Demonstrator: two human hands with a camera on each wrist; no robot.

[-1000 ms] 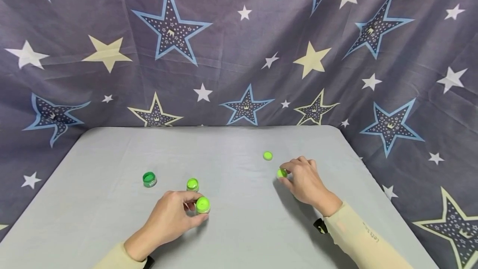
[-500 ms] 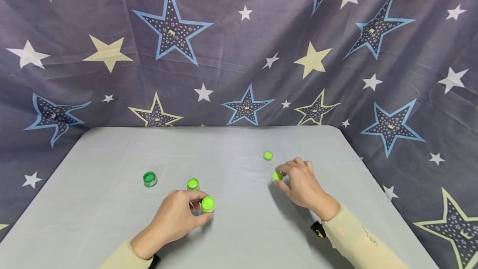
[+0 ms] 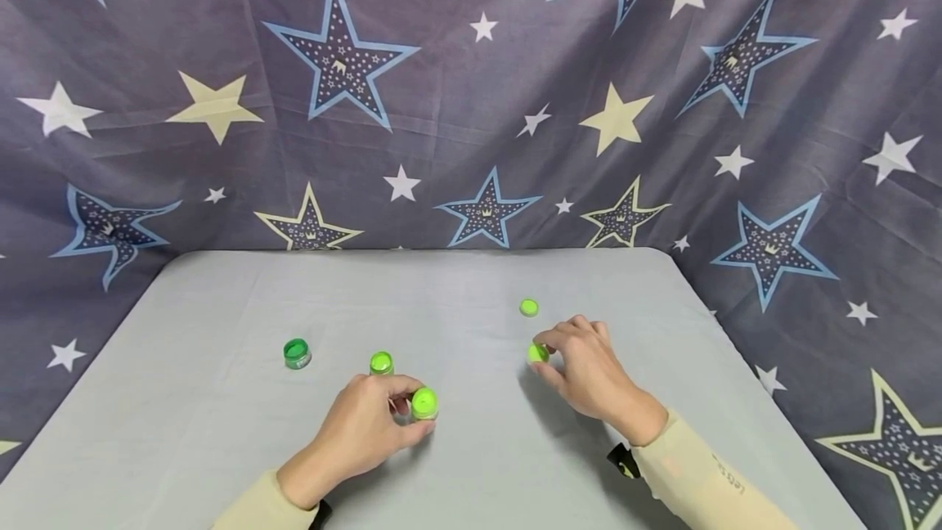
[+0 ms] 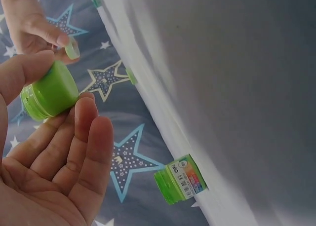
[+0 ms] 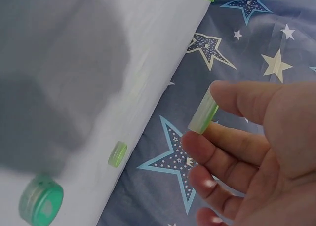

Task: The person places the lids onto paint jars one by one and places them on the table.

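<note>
My left hand (image 3: 364, 425) pinches a small lime-green paint jar (image 3: 424, 404) between thumb and fingers, above the table. That jar has no lid on, and its other fingers spread below it in the left wrist view. A lime-green jar lid (image 3: 538, 353) is held on edge between the thumb and fingers of my right hand (image 3: 592, 370). Just behind the left hand stands a second uncapped lime-green jar (image 3: 381, 363), its printed label (image 4: 186, 179) showing in the left wrist view. Another lime-green lid (image 3: 529, 307) lies beyond the right hand.
A dark green paint jar (image 3: 298, 354) stands uncapped on the left part of the grey table (image 3: 221, 424). In the right wrist view a teal-green lid (image 5: 42, 201) lies on the table. A star-patterned curtain (image 3: 441, 105) hangs behind and beside the table.
The left hand has moved right with its jar, and the right hand has moved left and slightly nearer with its lid, so the two are closer together. The other jars and lid stay put.
</note>
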